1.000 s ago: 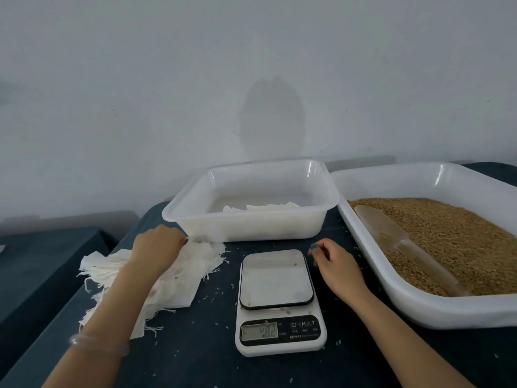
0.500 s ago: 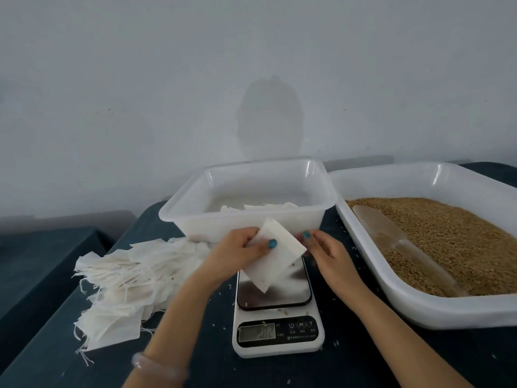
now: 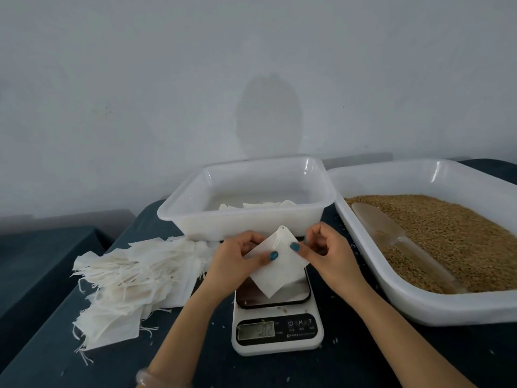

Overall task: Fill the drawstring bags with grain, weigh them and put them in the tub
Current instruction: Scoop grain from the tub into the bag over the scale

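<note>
Bag [image 3: 280, 271] pinched: left hand [image 3: 237, 256], right hand [image 3: 328, 254], above scale [image 3: 277, 330] (keys M, T).

I have just one view, the wide-angle head camera. It looks forward and down across the table [image 3: 98, 368], sitting close above the scale [image 3: 279, 306] at near centre, and the wall [image 3: 251, 65] fills the far upper half.

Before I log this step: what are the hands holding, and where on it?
One empty drawstring bag: left hand pinches its left edge, right hand its upper right edge.
</note>
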The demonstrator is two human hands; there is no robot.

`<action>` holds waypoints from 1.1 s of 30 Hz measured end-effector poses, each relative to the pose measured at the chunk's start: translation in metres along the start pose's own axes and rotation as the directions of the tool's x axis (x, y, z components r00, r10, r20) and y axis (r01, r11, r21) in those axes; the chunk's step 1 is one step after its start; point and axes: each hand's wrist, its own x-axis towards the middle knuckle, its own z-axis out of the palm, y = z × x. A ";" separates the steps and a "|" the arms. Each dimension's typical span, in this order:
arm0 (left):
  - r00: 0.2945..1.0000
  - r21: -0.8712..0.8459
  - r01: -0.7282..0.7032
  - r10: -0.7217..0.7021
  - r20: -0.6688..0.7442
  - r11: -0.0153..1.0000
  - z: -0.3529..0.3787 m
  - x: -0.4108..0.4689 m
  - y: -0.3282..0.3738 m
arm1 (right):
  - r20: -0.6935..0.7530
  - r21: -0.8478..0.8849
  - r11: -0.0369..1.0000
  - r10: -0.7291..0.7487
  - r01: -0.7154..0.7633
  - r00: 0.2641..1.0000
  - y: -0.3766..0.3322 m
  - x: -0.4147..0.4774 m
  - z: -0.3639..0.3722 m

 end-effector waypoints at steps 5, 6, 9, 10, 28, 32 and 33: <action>0.999 0.033 -0.049 0.048 0.007 0.998 0.004 -0.001 0.001 | -0.018 -0.055 0.994 -0.092 0.091 0.996 -0.002 -0.002 0.000; 0.999 0.024 -0.050 0.050 0.007 0.998 0.004 -0.001 0.000 | -0.020 -0.066 0.991 -0.115 0.114 0.993 -0.002 -0.002 0.000; 0.999 -0.010 -0.049 0.049 -0.003 0.999 0.005 0.000 -0.001 | -0.012 -0.139 0.970 -0.203 0.200 0.979 -0.003 -0.005 0.000; 0.999 -0.016 -0.051 0.051 -0.004 0.999 0.005 0.000 -0.001 | -0.005 -0.167 0.962 -0.222 0.218 0.975 -0.004 -0.005 0.001; 0.995 -0.042 -0.088 0.087 -0.044 0.995 -0.002 0.000 0.002 | 0.083 -0.171 0.946 -0.263 0.274 0.961 -0.019 -0.013 0.002; 0.990 0.001 -0.129 0.129 -0.062 0.992 -0.002 -0.001 0.004 | 0.122 -0.116 0.975 -0.173 0.188 0.977 -0.016 -0.013 0.003; 0.988 0.023 -0.136 0.138 -0.072 0.990 -0.002 -0.002 0.004 | 0.102 -0.159 0.970 -0.169 0.184 0.980 -0.015 -0.013 0.003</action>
